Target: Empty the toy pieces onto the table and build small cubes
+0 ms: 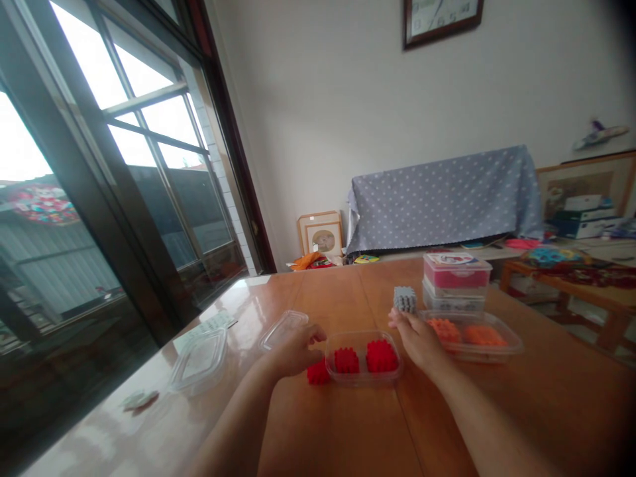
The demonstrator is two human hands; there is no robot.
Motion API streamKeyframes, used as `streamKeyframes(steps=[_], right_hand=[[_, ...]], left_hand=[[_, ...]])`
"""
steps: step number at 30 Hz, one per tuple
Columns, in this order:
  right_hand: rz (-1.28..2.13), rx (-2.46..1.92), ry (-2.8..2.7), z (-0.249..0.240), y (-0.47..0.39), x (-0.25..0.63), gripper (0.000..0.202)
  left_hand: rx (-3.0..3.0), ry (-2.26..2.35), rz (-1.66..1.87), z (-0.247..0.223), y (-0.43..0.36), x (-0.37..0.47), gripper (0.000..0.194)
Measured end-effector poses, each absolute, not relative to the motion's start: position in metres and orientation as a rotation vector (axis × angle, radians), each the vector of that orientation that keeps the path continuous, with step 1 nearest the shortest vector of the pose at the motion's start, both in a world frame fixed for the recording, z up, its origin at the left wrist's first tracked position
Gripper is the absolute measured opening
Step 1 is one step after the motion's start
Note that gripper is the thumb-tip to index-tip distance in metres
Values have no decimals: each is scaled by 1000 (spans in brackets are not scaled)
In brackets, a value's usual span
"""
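My left hand [297, 350] is over the table left of a clear tray [362, 380], its fingers curved and apart, with nothing visible in them. Close below it, a red toothed block [318, 372] lies outside the tray. Two more red blocks, one smaller [346, 360] and one larger [382, 356], are inside. My right hand [415, 336] is between this tray and another one [514, 346] of orange toothed pieces [484, 334], fingers stretched forward. A grey toothed block or stack [405, 299] shows just past its fingertips; whether they touch is unclear.
Stacked lidded boxes [456, 281] stand behind the orange pieces. On the left are a clear container [200, 361], a clear lid [284, 330], a printed sheet [213, 324] and a small packet [139, 400]. A window borders the table's left side.
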State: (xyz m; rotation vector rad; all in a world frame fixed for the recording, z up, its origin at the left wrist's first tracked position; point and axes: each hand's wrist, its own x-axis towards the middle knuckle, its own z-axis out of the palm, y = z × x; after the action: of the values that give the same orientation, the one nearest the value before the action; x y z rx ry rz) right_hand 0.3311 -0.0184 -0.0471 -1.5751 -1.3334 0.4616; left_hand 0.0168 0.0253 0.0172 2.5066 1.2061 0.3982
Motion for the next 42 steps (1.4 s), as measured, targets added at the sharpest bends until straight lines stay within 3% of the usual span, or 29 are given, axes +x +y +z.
streamKeyframes(steps=[8,14,23,26,42], right_hand=[[473,-1556,-1323,-54,-15,334,60],[489,-1564,-1337,-54,-15,333,60],[465,-1579,-1345,-52,-16,333,61],[457,-1576,-1350,-52,-18,331,60],[439,-1536,-1383,-45,-21,331,53]], left_hand=[[2494,1273,173,11,14,6,49],[2497,1319,76,9,9,11,50],[2661,1323,459,28,15,8,30],[2694,1270,540,39,10,25,34],[2826,1050,49,33,11,78,39]])
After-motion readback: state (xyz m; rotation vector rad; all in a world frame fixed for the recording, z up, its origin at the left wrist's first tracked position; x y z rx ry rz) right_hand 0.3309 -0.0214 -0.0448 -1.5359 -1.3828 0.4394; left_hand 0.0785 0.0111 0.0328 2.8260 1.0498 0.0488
